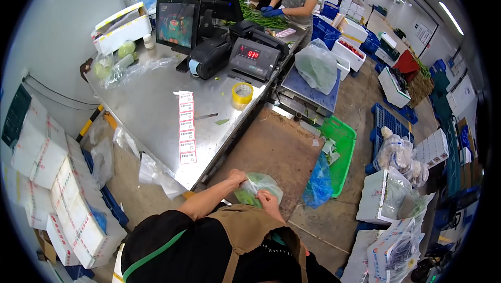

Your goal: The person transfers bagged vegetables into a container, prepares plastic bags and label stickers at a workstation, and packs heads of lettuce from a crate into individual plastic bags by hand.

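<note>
Close in front of my body I hold a clear plastic bag [271, 183] with green vegetables inside. My left hand [237, 176] is closed on the bag's upper left part. On its lower right side, my right hand [267, 198] grips the plastic with bent fingers. A strip of printed labels [187, 129] lies on the steel table [148, 121] to the left, near a roll of yellow tape [241, 95]. Which vegetable is in the bag I cannot tell.
A scale display [254, 56], a label printer [210, 58] and a monitor [176, 24] stand on the table. Another bag [317, 66] rests on the platform scale [308, 94]. A green crate [342, 152] sits right. Behind, a co-worker [300, 1] in blue gloves handles green stalks [263, 19].
</note>
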`<state>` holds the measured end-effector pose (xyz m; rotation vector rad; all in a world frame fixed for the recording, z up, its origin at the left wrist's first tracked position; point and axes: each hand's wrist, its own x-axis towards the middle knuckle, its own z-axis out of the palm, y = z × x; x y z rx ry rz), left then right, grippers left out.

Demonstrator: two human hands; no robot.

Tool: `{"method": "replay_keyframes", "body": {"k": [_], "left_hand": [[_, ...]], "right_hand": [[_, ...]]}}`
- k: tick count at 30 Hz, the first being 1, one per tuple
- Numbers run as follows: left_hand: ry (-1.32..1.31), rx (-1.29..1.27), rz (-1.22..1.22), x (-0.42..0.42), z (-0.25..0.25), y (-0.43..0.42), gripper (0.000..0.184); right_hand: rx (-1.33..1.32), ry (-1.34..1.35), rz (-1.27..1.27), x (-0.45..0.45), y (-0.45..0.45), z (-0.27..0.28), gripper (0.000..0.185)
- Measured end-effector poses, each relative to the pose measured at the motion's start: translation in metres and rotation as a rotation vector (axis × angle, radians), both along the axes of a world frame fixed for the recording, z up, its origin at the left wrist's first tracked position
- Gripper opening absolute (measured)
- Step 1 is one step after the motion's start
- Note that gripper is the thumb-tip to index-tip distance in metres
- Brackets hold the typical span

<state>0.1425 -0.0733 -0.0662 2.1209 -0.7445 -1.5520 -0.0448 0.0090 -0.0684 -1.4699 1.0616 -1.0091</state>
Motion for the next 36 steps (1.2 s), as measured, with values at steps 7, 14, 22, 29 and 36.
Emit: {"method": "replay_keyframes", "body": {"k": [7, 14, 22, 29, 36], "left_hand": [[-0.06, -0.393, -0.958, -0.012, 0.054, 0.001, 0.02], [0.662, -0.09, -0.675, -0.036, 0.031, -0.025, 0.011], [0.937, 0.567, 0.202, -0.027, -0.066, -0.068, 0.013], [0.944, 0.424, 0.402, -0.033, -0.019, -0.035, 0.016], [1.258, 0.079, 0.158, -0.032, 0.012, 0.0, 0.02]], "right_hand": [[0.613, -0.024, 0.039, -0.011, 0.012, 0.032, 0.027], [-0.02, 0.444, -0.22, -0.014, -0.001, 0.06, 0.021], [-0.572, 0.497, 0.003, -0.03, 0.006, 0.034, 0.011], [0.346, -0.246, -0.259, -0.034, 0.008, 0.034, 0.011], [0.658, -0.987, -0.162, -0.042, -0.014, 0.008, 0.039]]}}
